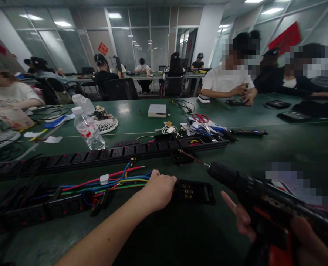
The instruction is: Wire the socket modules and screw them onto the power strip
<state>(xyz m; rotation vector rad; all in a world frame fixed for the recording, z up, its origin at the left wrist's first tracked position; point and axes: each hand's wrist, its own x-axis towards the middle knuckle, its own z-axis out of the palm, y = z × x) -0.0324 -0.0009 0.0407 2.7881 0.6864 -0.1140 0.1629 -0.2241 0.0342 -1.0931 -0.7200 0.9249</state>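
Observation:
My left hand (159,190) is closed around the end of a black socket block (195,192) that lies on the green table (158,236), with brass contacts showing on it. Red, blue, yellow and green wires (116,179) run left from my fist into an opened black power strip (41,207). My right hand (243,218) grips a black and red cordless drill (263,199), index finger stretched out. Its thin bit (193,157) points up and left, its tip over a small black part by the long strip.
A long black multi-socket strip (111,152) crosses the table. Behind it stand a plastic water bottle (87,129), a small white fan (105,123), a white box (157,110), red-handled scissors (200,118) and loose cables. Several people sit working at this and farther tables.

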